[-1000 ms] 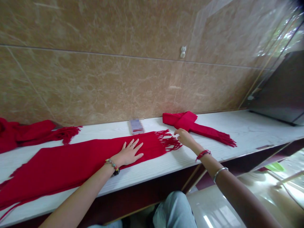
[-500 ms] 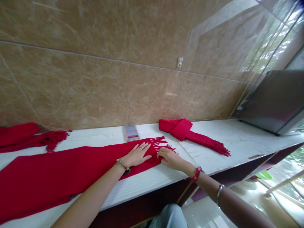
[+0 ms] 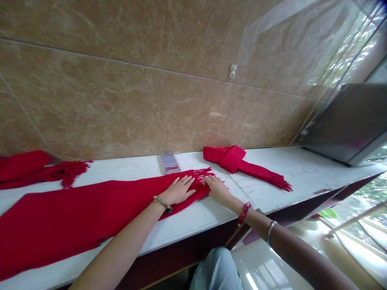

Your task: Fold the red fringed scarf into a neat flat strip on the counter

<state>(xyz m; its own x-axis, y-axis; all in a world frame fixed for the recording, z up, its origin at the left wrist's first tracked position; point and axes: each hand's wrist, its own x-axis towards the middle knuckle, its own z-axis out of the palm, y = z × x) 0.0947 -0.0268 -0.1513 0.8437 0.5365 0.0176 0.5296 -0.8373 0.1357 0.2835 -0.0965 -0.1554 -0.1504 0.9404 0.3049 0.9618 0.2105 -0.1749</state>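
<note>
Lengthwise along a white counter (image 3: pixel 272 157) lies a flat red scarf (image 3: pixel 75 213).
The left hand (image 3: pixel 178 192) rests on it, fingers spread; beside it, the curled right hand (image 3: pixel 218 190) meets the fringe (image 3: pixel 201 174), whether pinching I cannot tell.

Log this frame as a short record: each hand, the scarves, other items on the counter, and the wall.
Left hand: flat, fingers spread, on the long red scarf
Right hand: fingers curled at that scarf's fringe; grip unclear
Other scarves: crossed-over red scarf, right; bunched red scarf, far left
Counter: white; also holds a small flat item, partly pixelated
Wall: brown, marbled; small white figure
</note>
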